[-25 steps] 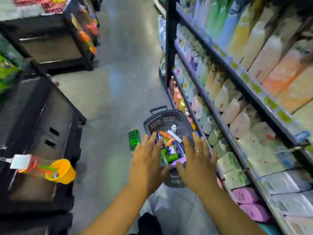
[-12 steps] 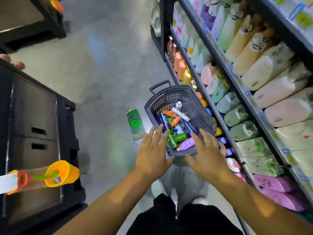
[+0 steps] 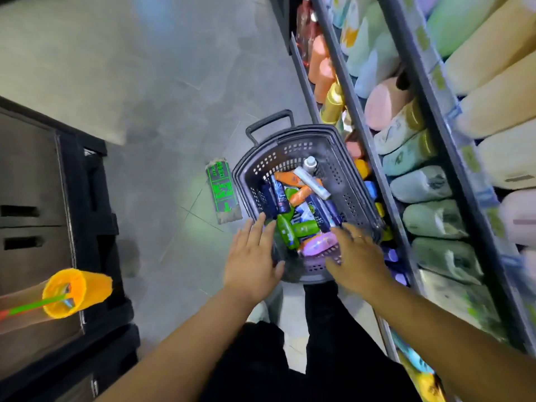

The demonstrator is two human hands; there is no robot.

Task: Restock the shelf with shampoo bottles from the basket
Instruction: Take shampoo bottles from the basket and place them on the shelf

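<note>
Since half a second ago both hands have moved nearer the basket (image 3: 345, 181), now over its near rim; left hand (image 3: 252, 258) flat, fingers straight, holding nothing; right hand (image 3: 358, 258) spread just beside the pink bottle (image 3: 317, 243), likewise empty; shampoo bottles (image 3: 304, 227) heaped inside the basket, on the floor against the shelf (image 3: 364, 134); green floor sign (image 3: 223, 195) lies just left; black cabinet (image 3: 87, 198) further left

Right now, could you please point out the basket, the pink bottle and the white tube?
basket (image 3: 293, 148): head view, far perforated wall.
pink bottle (image 3: 318, 244): head view, middle of body.
white tube (image 3: 311, 182): head view, middle of body.
</note>
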